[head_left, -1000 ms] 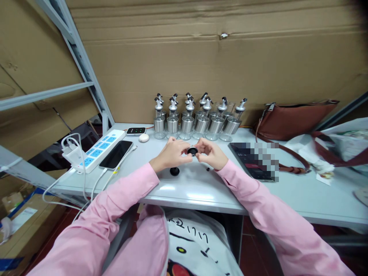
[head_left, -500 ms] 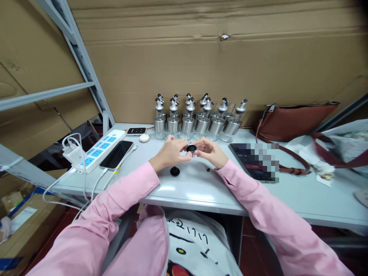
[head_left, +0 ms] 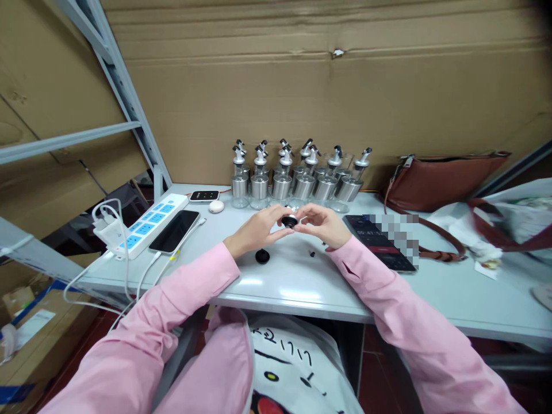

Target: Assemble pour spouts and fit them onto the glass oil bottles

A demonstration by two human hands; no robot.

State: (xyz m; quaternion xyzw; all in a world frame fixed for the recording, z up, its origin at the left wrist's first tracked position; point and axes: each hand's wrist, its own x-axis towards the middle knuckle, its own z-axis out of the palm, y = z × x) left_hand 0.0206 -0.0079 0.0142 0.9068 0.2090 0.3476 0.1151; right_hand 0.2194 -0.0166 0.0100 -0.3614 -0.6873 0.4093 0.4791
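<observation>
A small round black and silver pour spout (head_left: pixel 289 222), similar to the bottle tops behind it, is held in the air above the table. My left hand (head_left: pixel 262 226) closes its thumb and fingers on the left side of it. From the right, my right hand (head_left: pixel 321 224) pinches its edge between thumb and fingertips, the other fingers curled. Below my left hand lies a black round stopper (head_left: pixel 262 256) on the tabletop. A tiny black piece (head_left: pixel 311 253) rests under my right hand.
Several glass and steel oil bottles (head_left: pixel 282 187) with spouts stand at the back. To the left are a power strip (head_left: pixel 150 224), a phone (head_left: pixel 175 231), cables and a white round case (head_left: pixel 216 206). A tablet (head_left: pixel 379 242) and brown bag (head_left: pixel 444 181) lie right.
The spout has turned, its black face tipping downward, and shifted very slightly right. My right hand has moved a little right, its fingers regripping at the spout's edge.
</observation>
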